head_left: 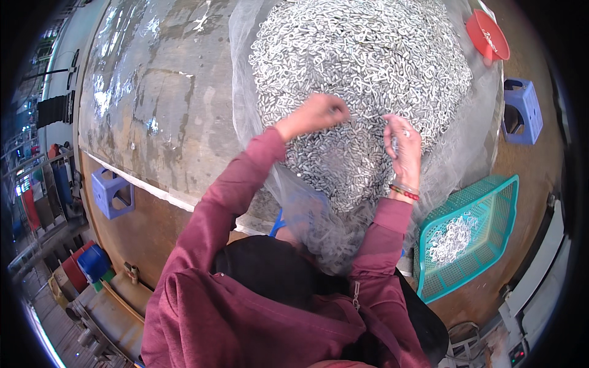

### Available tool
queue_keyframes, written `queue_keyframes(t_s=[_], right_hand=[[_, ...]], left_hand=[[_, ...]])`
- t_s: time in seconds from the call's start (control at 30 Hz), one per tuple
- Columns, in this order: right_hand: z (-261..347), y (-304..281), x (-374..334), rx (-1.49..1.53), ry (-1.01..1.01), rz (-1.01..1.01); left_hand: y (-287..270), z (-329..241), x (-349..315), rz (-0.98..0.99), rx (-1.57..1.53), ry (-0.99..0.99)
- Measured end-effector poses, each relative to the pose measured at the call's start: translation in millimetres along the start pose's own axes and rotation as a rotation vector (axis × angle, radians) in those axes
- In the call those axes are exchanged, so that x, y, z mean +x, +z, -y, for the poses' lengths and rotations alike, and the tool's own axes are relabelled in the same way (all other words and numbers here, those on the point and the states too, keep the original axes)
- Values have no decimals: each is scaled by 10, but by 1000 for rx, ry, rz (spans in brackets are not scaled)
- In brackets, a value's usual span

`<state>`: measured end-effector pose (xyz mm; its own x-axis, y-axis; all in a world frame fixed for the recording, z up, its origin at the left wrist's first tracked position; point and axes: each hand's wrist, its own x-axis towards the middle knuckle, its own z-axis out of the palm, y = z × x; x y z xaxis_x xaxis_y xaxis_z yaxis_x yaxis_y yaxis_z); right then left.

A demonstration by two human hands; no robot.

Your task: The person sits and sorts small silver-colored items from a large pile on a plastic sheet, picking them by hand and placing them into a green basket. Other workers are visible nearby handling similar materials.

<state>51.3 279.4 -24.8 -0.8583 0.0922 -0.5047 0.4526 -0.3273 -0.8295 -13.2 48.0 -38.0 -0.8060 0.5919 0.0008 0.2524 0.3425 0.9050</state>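
Observation:
A wide heap of small silvery metal pieces (368, 55), some bent like hooks or links, is spread on a sheet of clear plastic (467, 138). Over the heap's near part, my left hand (316, 115) is curled, thumb and fingers drawn together; its blurred fingertips hide whatever may be between them. My right hand (404, 144), a ring on one finger and bracelets at the wrist, hovers to its right with fingers bent inward. Something pale may be in its palm, but I cannot make it out. Between the hands lie darker pieces of the same heap.
A teal basket (469, 197) with a small pile of pale hooks (453, 240) stands at the right. Beyond are a red scoop (488, 35) and a blue stool (523, 111). Another blue stool (113, 191) is at left, beside the wet grey work surface (165, 104).

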Motion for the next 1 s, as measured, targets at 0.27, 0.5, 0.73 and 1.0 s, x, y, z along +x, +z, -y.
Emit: queue_keyframes(t_s=[0.27, 0.5, 0.73, 1.0], right_hand=[[-575, 425, 187, -1012, -491, 61], [-644, 422, 103, -1309, -469, -158], [-402, 369, 180, -762, -447, -155], [-326, 536, 197, -658, -281, -16]], left_hand=[[-810, -162, -150, 44, -1332, -105], [-990, -82, -182, -124, -1398, -200], [-1000, 8, -390, -155, -773, -564], [-125, 232, -179, -97, 472, -201]])
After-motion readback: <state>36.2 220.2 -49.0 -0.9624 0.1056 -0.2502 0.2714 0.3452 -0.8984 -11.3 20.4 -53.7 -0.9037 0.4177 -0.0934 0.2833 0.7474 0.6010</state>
